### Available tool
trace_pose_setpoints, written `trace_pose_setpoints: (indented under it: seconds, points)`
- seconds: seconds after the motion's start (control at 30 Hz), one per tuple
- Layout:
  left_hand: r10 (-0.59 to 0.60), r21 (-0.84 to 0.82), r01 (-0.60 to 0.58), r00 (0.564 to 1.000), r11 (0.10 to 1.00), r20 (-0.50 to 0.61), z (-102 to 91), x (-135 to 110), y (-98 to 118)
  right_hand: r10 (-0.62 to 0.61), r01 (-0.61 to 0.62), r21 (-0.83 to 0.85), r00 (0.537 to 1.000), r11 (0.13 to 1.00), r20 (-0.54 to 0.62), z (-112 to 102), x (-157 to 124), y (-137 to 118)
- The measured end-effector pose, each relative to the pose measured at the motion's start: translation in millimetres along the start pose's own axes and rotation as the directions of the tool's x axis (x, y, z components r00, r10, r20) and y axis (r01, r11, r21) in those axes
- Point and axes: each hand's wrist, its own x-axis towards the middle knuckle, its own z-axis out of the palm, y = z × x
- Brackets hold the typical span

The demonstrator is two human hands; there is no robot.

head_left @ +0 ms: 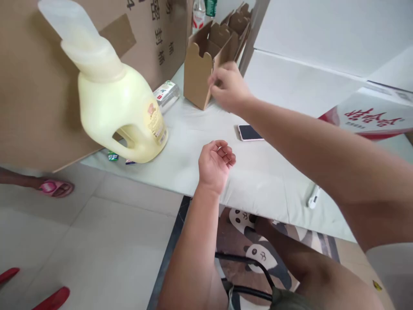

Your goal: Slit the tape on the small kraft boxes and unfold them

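My right hand (230,86) is stretched forward, its fingers curled together and slightly blurred. It overlaps the near right corner of a brown cardboard box (197,77) with scalloped upper edges. Whether the fingers touch the box, or what they pinch, cannot be made out. Closer to me, my left hand (214,165) hovers palm up above the pale tabletop (180,159), its fingers loosely bent and apart, with nothing in it. A phone (250,132) lies flat beneath my right forearm.
A big pale-yellow jug with a handle (112,99) stands at the left, before a large carton (29,86). A clear packet (167,95) lies behind it. Bottles (198,15) stand at the back. A white thermometer-like stick (313,197) and a red-and-white box (371,114) are at the right.
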Motion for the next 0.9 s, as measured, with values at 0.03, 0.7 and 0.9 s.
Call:
trace_pose_setpoints:
  seconds: [0.03,0.7,0.9]
  points:
    - [0.002,0.0,-0.002,1.0,1.0,-0.011,-1.2,0.5,2.6,-0.037,0.039,-0.074,0.999,0.997,0.02,5.5,15.1,-11.3]
    - [0.345,0.081,-0.336,0.924,0.938,-0.161,5.3,-3.3,-1.5,-0.087,0.085,-0.364,0.996,0.928,0.012,-34.2,-47.4,20.1]
    - [0.733,0.393,-0.633,0.65,0.667,-0.198,-9.9,-1.8,2.6,-0.262,0.148,-0.408,0.935,0.901,-0.24,-105.0,-220.9,41.5]
